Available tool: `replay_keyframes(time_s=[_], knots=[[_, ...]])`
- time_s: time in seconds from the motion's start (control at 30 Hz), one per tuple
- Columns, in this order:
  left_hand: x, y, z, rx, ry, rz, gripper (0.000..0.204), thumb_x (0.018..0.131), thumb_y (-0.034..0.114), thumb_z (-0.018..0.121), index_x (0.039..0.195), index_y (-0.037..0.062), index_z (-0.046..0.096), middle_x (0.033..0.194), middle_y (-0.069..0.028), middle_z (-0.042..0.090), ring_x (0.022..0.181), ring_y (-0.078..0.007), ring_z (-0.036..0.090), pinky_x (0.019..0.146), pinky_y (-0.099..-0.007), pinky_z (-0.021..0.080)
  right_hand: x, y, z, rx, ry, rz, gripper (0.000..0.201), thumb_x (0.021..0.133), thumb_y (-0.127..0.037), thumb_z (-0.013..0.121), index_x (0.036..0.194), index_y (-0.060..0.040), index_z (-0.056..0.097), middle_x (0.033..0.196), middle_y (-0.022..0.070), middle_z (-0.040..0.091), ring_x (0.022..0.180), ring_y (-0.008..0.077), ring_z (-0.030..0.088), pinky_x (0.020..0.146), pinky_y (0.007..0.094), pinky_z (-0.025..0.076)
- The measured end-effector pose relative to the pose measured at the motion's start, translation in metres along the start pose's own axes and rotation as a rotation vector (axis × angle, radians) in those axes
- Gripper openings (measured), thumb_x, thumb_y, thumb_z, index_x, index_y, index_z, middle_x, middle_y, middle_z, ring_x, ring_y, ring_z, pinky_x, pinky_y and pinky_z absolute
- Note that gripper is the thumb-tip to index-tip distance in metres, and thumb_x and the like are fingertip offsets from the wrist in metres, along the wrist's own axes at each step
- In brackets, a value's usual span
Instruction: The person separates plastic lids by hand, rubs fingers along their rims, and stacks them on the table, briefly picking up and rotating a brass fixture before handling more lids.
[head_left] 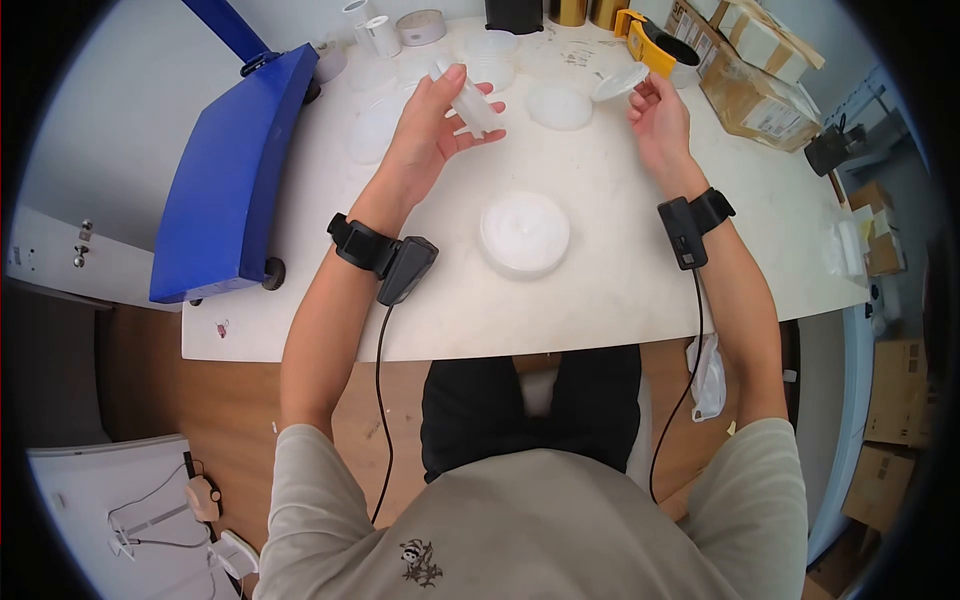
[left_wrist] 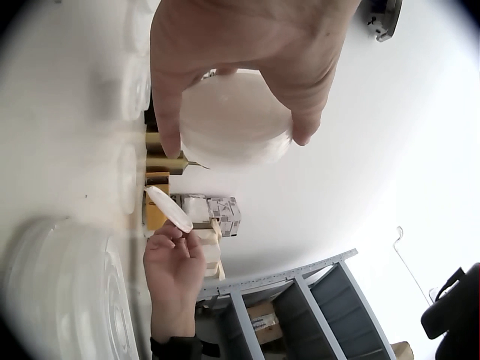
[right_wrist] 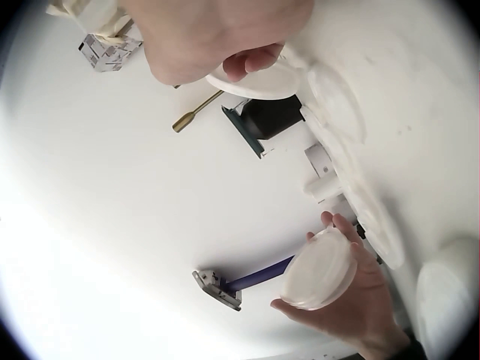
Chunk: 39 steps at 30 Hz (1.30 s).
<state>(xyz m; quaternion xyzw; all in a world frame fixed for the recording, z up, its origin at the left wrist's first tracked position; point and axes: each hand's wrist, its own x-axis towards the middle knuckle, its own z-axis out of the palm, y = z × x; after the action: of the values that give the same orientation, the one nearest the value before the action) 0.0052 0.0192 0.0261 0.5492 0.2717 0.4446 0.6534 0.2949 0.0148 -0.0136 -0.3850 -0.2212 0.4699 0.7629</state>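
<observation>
My left hand (head_left: 425,125) grips a shallow round translucent plastic tub (left_wrist: 236,124) by its sides, thumb and fingers spread around it. The tub is held up on edge above the table. Between thumb and fingertips my right hand (head_left: 662,125) pinches a thin round clear lid (head_left: 622,82) at its edge; the lid is tilted. Part of that lid is hidden behind the hand in the right wrist view. On the white table, between my forearms, stands a round white tub (head_left: 525,235) with a ringed top. Another flat clear disc (head_left: 560,106) lies between the two hands.
Several more clear discs (head_left: 375,130) lie left of and behind my left hand. A blue platform scale (head_left: 230,180) stands on the left. A yellow tape dispenser (head_left: 640,38) and cardboard boxes (head_left: 755,95) sit at the back right, white rolls (head_left: 382,36) at the back left.
</observation>
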Motion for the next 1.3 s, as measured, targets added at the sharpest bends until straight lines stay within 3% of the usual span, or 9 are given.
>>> replay_keyframes(time_s=[0.13,0.23,0.4,0.5,0.63,0.83,1.03,1.17,1.3], knots=[[-0.003,-0.001,0.001,0.071,-0.032,0.012,0.072,0.093,0.053,0.056,0.14,0.004,0.032,0.131,-0.0194,0.051,0.116,-0.0288,0.06,0.094,-0.0449,0.053,-0.012,-0.007,0.008,0.013,0.05,-0.107,0.011,0.095,-0.018,0.056,0.091,-0.0088,0.052,0.077,-0.0007,0.05,0.057,0.0068,0.041,0.048,0.0224,0.034],[-0.005,-0.001,0.008,0.182,0.012,0.049,0.072,0.091,0.05,0.06,0.14,0.0043,0.032,0.132,-0.0172,0.052,0.117,-0.0254,0.059,0.092,-0.0427,0.053,-0.034,-0.011,0.022,-0.089,-0.116,-0.329,0.012,0.095,-0.02,0.057,0.092,-0.008,0.054,0.073,-0.0022,0.05,0.054,0.0039,0.037,0.047,0.0205,0.03],[-0.006,0.0,0.013,0.365,0.048,0.081,0.072,0.089,0.044,0.067,0.141,0.0069,0.034,0.133,-0.0136,0.052,0.117,-0.0208,0.057,0.089,-0.0364,0.049,-0.075,0.006,0.047,-0.564,-0.813,-0.315,0.013,0.094,-0.017,0.061,0.1,-0.0069,0.056,0.076,-0.0051,0.049,0.058,0.0001,0.037,0.052,0.0178,0.03],[-0.01,-0.004,0.015,0.4,0.062,0.045,0.074,0.087,0.043,0.069,0.142,0.0079,0.034,0.133,-0.0119,0.053,0.117,-0.019,0.056,0.089,-0.0337,0.046,-0.087,0.008,0.048,-0.76,-0.927,-0.262,0.02,0.088,-0.016,0.072,0.098,-0.0062,0.058,0.072,-0.0072,0.051,0.056,-0.0007,0.039,0.052,0.0186,0.03],[-0.007,-0.004,0.014,0.418,-0.016,0.014,0.101,0.077,0.051,0.078,0.147,0.0014,0.024,0.135,-0.0207,0.047,0.11,-0.0236,0.057,0.082,-0.0341,0.049,-0.079,0.014,0.043,-0.853,-0.841,-0.305,0.018,0.088,-0.019,0.072,0.093,-0.0065,0.059,0.073,-0.0082,0.052,0.054,-0.0007,0.037,0.052,0.0193,0.029],[-0.006,-0.012,0.01,0.383,0.053,-0.019,0.083,0.086,0.052,0.068,0.145,0.0071,0.03,0.131,-0.0122,0.053,0.121,-0.0189,0.05,0.093,-0.0364,0.043,-0.062,0.013,0.04,-0.767,-0.598,-0.309,0.02,0.091,-0.021,0.067,0.098,-0.0042,0.06,0.078,-0.0019,0.061,0.066,0.0045,0.052,0.061,0.0197,0.04],[-0.004,-0.015,0.005,0.328,0.139,-0.045,0.094,0.086,0.054,0.068,0.149,0.0019,0.021,0.133,-0.0161,0.052,0.123,-0.0213,0.049,0.097,-0.0392,0.043,-0.039,0.025,0.025,-0.912,-0.333,-0.227,0.034,0.089,-0.025,0.068,0.112,-0.0024,0.057,0.084,0.0016,0.067,0.079,0.0078,0.059,0.068,0.0223,0.045],[0.002,-0.021,-0.001,0.304,0.1,-0.086,0.1,0.085,0.054,0.07,0.15,-0.0002,0.016,0.133,-0.0179,0.05,0.124,-0.023,0.048,0.097,-0.0403,0.043,-0.051,0.016,0.035,-0.851,-0.447,-0.267,0.028,0.09,-0.022,0.068,0.109,-0.0033,0.058,0.084,-0.0006,0.065,0.076,0.0058,0.057,0.065,0.021,0.044],[-0.003,-0.016,0.004,0.4,0.014,-0.098,0.099,0.082,0.051,0.073,0.151,0.0031,0.02,0.137,-0.0203,0.047,0.122,-0.0257,0.05,0.096,-0.039,0.044,-0.078,0.013,0.045,-0.812,-0.801,-0.111,0.015,0.091,-0.016,0.066,0.101,-0.0051,0.061,0.085,-0.0037,0.06,0.072,0.0018,0.055,0.063,0.0182,0.041]])
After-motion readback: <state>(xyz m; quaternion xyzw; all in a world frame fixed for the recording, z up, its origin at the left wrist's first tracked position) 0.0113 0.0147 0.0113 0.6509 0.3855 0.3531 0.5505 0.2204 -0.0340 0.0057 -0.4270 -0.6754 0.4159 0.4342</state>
